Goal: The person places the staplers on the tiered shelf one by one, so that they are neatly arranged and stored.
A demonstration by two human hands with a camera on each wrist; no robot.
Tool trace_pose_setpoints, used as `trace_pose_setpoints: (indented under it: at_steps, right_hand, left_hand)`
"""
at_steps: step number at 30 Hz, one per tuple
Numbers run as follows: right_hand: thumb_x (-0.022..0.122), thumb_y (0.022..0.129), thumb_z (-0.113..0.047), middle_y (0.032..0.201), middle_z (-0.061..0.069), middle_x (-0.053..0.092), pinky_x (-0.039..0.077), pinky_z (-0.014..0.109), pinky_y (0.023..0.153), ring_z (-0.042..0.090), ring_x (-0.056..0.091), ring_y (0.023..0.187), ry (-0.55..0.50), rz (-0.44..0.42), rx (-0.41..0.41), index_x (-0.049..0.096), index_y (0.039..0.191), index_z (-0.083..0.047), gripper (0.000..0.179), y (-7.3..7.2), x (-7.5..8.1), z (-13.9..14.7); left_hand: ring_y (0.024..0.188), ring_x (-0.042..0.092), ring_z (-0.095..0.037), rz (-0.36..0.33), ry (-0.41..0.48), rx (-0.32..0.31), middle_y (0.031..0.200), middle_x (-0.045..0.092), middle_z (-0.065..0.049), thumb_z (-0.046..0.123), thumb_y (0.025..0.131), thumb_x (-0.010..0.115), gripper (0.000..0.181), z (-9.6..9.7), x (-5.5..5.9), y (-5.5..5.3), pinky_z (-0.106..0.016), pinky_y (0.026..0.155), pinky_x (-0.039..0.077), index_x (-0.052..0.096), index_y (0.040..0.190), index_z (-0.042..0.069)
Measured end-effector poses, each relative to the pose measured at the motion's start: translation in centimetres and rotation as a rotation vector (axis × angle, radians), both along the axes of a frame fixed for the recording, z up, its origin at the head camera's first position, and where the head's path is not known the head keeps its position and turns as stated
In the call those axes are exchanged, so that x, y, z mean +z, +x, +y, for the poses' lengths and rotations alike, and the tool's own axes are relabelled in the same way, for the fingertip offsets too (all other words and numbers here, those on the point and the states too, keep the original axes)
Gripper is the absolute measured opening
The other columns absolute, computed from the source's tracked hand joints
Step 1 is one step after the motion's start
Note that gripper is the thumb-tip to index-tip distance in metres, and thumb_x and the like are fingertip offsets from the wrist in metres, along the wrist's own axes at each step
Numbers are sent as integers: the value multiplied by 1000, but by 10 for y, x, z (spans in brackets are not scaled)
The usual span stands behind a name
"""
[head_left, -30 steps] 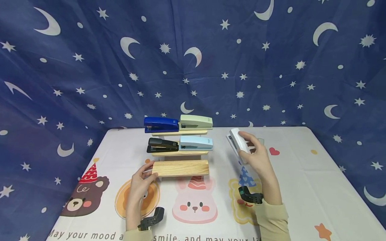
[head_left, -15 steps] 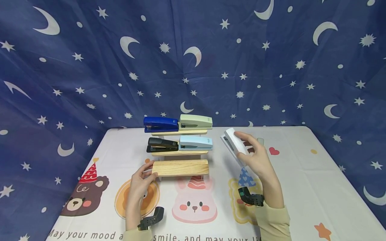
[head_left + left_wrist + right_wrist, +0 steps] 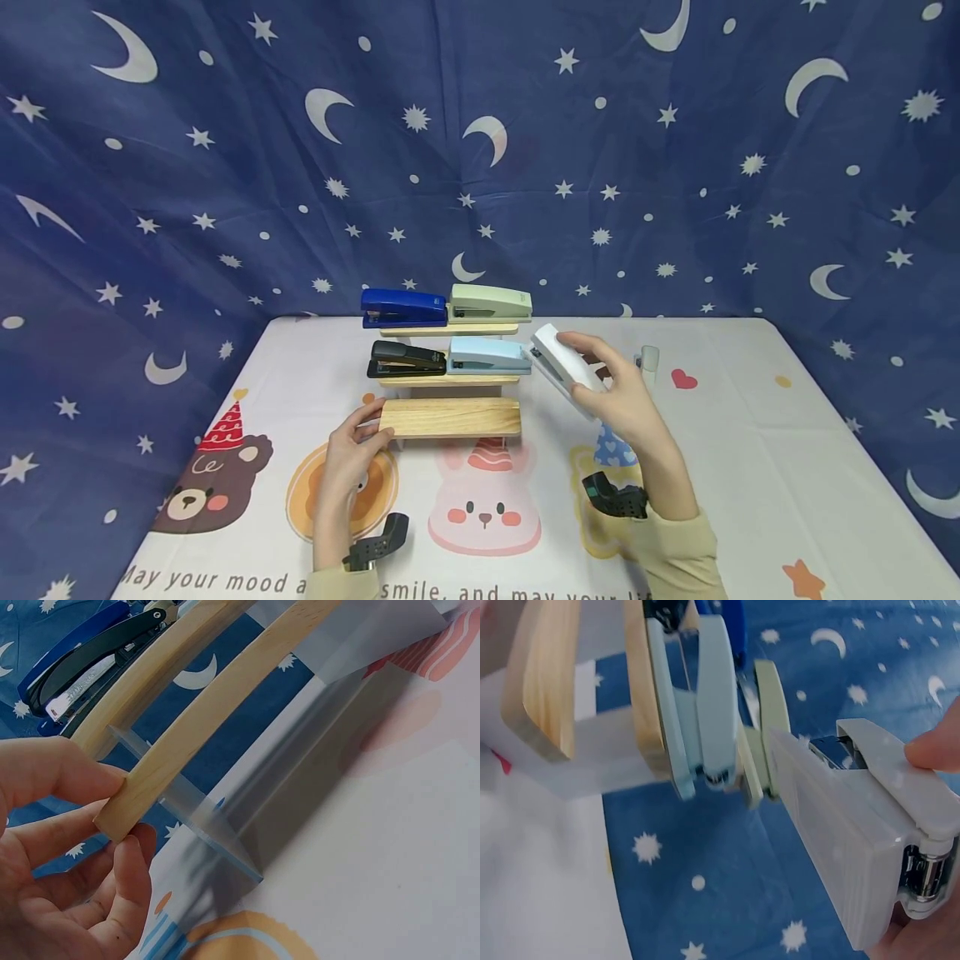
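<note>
A tiered rack with wooden shelves (image 3: 450,419) stands at the table's middle. My left hand (image 3: 354,450) pinches the left end of its lowest shelf, which bears nothing; the left wrist view shows thumb and fingers on that wooden end (image 3: 142,795). In my right hand (image 3: 622,392) a white stapler (image 3: 564,364) is held tilted, just right of the rack. On the middle shelf lie a black stapler (image 3: 405,359) and a light blue stapler (image 3: 489,356). The top shelf carries a dark blue stapler (image 3: 403,308) and a pale green stapler (image 3: 491,303).
Behind my right hand a small greyish-white object (image 3: 648,360), partly hidden, is on the table. A printed white cloth (image 3: 750,467) covers the table. The dark blue curtain (image 3: 675,167) with moons and stars hangs behind the table.
My right hand has carried the white stapler leftward, closer to the rack's right side. The left hand keeps its pinch on the lowest shelf. The head view has shifted slightly.
</note>
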State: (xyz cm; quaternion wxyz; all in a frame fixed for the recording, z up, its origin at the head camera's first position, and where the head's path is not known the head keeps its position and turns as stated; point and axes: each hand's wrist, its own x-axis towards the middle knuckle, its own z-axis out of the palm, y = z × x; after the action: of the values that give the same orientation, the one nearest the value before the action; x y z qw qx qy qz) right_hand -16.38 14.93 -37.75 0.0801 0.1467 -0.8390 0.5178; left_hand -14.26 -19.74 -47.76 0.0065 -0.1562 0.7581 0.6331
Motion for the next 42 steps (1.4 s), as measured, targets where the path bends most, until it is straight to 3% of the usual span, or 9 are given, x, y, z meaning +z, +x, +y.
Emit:
trace_pose_setpoints:
  at_steps: [10, 23, 30, 42]
  right_hand:
    - [58, 71, 7, 118, 7, 62, 42, 30, 78, 20, 49, 99, 28, 42, 74, 59, 129, -20, 63, 2, 4, -21]
    - [59, 69, 2, 115, -4, 63, 43, 29, 74, 18, 48, 91, 91, 13, 119, 60, 125, -32, 65, 3, -2, -47]
    - [59, 70, 1, 113, 0, 61, 43, 29, 73, 19, 46, 91, 83, -9, 164, 59, 126, -32, 65, 3, -7, -61]
    - [60, 70, -1, 129, 0, 56, 44, 32, 81, 21, 50, 103, 78, -22, 243, 59, 125, -31, 63, 0, -18, -85]
  left_hand:
    - [104, 55, -14, -2, -4, 4, 135, 49, -15, 2, 85, 62, 55, 1, 2, 0, -14, 73, 52, 50, 138, 9]
    - [102, 53, -11, 12, 14, 0, 136, 49, -15, 0, 85, 61, 55, 0, 2, 0, -13, 72, 52, 50, 138, 8]
    - [102, 54, -11, 16, 13, -2, 135, 50, -15, 0, 85, 61, 54, 0, 2, 0, -13, 73, 52, 50, 138, 7]
    - [98, 55, -6, 24, 24, 0, 133, 50, -14, -1, 85, 61, 53, 0, 0, -1, -14, 73, 52, 52, 137, 7]
